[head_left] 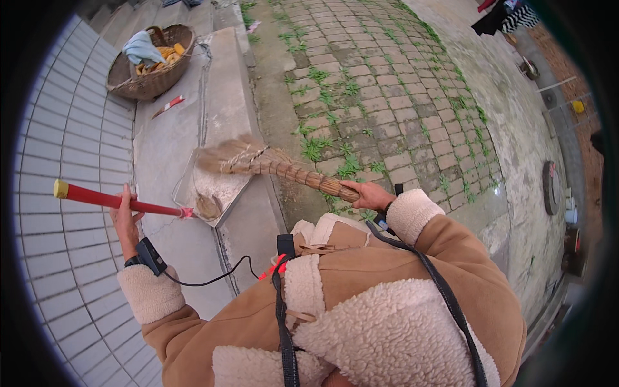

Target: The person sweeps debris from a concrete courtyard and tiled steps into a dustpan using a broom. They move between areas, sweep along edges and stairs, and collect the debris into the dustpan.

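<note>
My left hand (125,218) is closed around a red handle (103,198) with a yellow end cap. The handle slants down to a pale dustpan (233,198) on the concrete ledge. Whitish debris (216,184) and a brownish tuft (208,206) lie in the pan. In my right hand (373,195) I grip the thick bound stalk of a straw broom (293,169). Its bristles fan out to the left, over the pan's far part, and hide some of it. Whether they press on the debris, I cannot tell.
A wicker basket (151,84) with yellow corn cobs and a light blue cloth stands farther along the ledge. A red-and-white packet (169,106) lies nearer. White tiled wall (64,213) borders the left; mossy brick paving (380,97) lies lower on the right.
</note>
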The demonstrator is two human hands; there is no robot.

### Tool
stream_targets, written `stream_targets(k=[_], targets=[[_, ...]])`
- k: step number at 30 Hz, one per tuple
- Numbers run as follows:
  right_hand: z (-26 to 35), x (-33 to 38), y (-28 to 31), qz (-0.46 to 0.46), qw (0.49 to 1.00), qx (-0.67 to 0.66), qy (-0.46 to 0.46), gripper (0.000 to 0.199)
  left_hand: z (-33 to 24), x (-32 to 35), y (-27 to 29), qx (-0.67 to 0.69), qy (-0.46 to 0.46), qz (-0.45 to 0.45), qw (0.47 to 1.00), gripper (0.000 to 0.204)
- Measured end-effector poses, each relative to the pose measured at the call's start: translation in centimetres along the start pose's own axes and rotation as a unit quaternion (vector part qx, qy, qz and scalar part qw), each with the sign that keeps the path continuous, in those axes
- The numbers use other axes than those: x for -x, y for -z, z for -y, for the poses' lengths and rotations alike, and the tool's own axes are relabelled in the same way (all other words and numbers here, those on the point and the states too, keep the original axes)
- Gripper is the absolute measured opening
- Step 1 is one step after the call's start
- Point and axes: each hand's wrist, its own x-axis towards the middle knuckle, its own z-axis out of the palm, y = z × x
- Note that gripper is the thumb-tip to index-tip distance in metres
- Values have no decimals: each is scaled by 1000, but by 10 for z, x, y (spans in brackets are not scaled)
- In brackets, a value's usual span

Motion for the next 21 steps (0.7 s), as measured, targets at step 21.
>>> stream_targets(k=[21], targets=[[-555,282,277,-398,806,-373,-229,74,-299,146,-554,-26,-67,116,991,34]])
